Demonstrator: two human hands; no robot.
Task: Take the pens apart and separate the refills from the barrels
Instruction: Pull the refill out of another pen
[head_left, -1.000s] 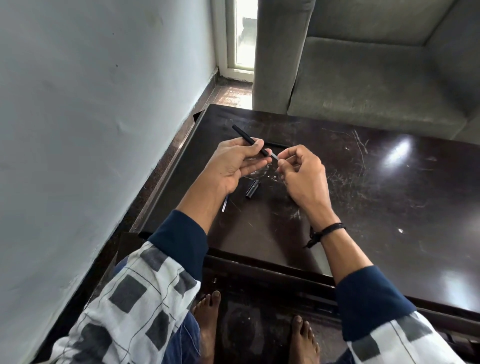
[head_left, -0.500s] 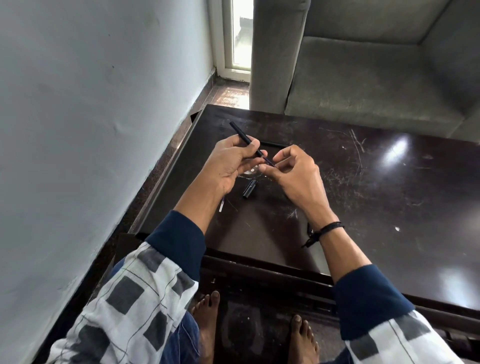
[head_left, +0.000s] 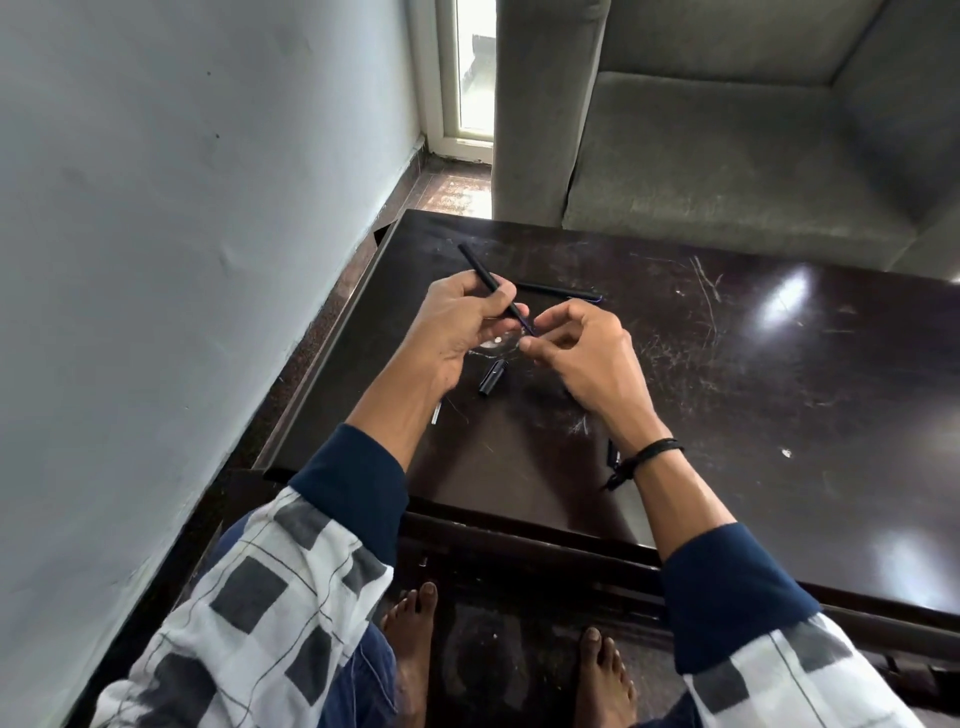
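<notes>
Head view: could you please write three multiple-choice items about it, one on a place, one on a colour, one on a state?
1. Where does the loose cap lie?
A. on the table, nearer the person than the hands
B. on the person's knee
C. on the pen's end
2. What colour is the pen barrel in the left hand?
A. red
B. black
C. white
3. What does the right hand do?
A. lies flat
B. hangs empty
C. pinches the pen barrel's near end
Answers: 1 A, it rests on the table below both hands; 2 B, it shows black; 3 C, thumb and forefinger close on its tip.
</notes>
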